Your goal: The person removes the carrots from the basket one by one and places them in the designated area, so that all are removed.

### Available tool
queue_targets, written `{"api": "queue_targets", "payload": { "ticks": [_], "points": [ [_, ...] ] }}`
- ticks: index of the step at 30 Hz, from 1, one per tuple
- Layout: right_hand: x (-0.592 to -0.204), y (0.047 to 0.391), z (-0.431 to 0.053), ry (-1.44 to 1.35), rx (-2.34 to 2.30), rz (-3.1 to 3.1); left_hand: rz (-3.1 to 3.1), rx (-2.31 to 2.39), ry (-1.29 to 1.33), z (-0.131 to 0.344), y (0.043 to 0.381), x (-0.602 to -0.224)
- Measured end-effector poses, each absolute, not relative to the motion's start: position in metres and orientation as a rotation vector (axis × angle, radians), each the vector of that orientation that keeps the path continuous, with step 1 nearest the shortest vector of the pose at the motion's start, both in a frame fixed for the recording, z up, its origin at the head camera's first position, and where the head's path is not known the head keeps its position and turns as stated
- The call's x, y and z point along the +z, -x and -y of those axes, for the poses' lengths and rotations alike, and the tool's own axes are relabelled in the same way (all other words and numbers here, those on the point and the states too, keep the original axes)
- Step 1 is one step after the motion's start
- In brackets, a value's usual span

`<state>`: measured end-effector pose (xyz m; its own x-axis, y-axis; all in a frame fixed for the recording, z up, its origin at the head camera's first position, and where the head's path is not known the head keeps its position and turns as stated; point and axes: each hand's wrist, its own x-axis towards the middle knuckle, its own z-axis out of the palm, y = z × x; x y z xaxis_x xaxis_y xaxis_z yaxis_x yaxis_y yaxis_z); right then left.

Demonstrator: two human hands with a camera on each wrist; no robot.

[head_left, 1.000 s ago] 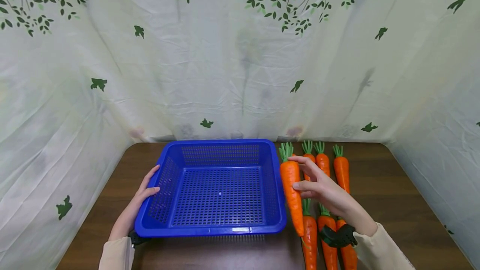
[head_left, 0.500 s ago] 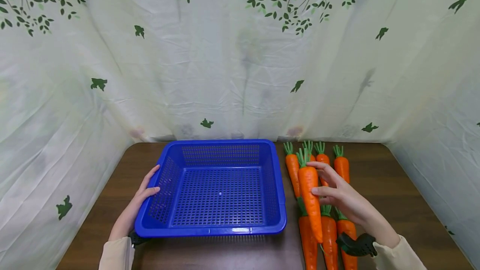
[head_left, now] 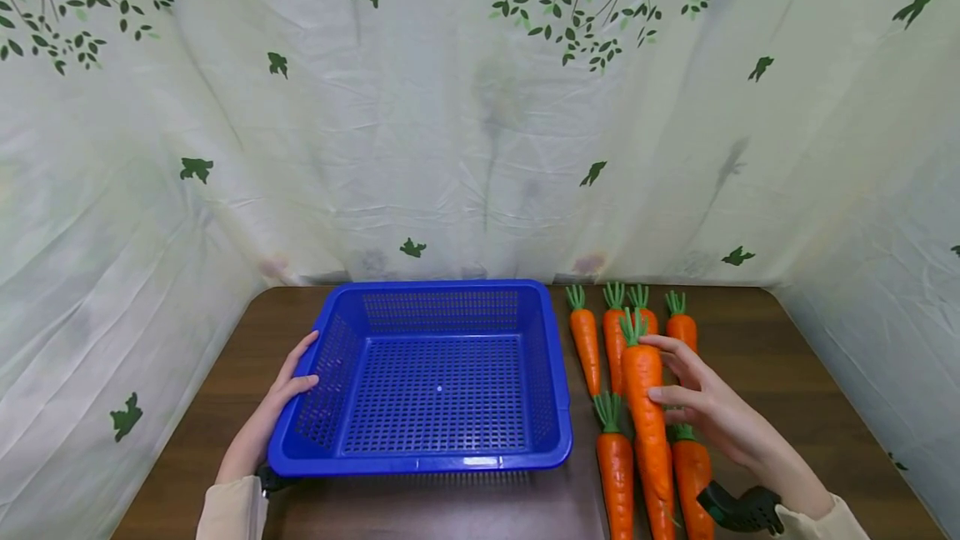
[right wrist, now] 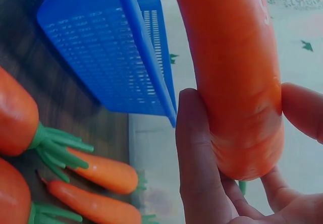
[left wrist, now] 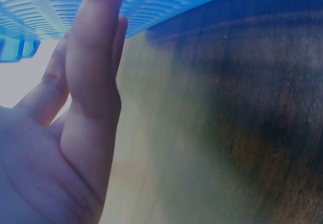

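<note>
My right hand (head_left: 708, 398) pinches a large orange carrot (head_left: 647, 407) with green tops, thumb on one side and fingers on the other. In the right wrist view the carrot's thick end (right wrist: 242, 133) sits between thumb and fingertips, and in the head view it overlaps the carrots behind it. My left hand (head_left: 281, 398) rests against the left side of a blue perforated basket (head_left: 557, 407). In the left wrist view its fingers look mostly straight, with the thumb (left wrist: 93, 57) reaching up to the basket's wall. Nothing lies inside the basket.
Several carrots lie in two rows right of the basket, including a back one (head_left: 585, 348) and a front one (head_left: 617, 473). They stand on a brown wooden table (head_left: 780, 373). A pale leaf-patterned curtain (head_left: 480, 148) encloses the back and sides.
My right hand has carried the carrot rightward and nearer to me, from beside the basket's right rim to over the middle of the carrot rows. The left hand and basket have stayed put.
</note>
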<state>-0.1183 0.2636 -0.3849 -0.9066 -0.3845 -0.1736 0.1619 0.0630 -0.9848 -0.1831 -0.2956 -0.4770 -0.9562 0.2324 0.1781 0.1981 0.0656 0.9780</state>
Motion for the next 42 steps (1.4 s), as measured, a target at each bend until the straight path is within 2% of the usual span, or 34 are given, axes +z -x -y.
{"api": "queue_targets", "payload": {
  "ticks": [12,20,29,42],
  "points": [
    [-0.393,0.111,-0.281,0.162,-1.892,-2.014,-2.258,2.117,-0.530,0.296,0.185,-0.479],
    [-0.399,0.104,-0.299,0.098,-1.864,-2.033,-2.163,2.137,-0.690,0.305,0.192,-0.490],
    [-0.410,0.097,-0.319,0.011,-1.869,-2.025,-2.268,2.082,-0.482,0.296,0.182,-0.477],
    [-0.429,0.091,-0.344,-0.089,-1.853,-2.035,-2.286,2.089,-0.469,0.296,0.184,-0.479]
  ]
}}
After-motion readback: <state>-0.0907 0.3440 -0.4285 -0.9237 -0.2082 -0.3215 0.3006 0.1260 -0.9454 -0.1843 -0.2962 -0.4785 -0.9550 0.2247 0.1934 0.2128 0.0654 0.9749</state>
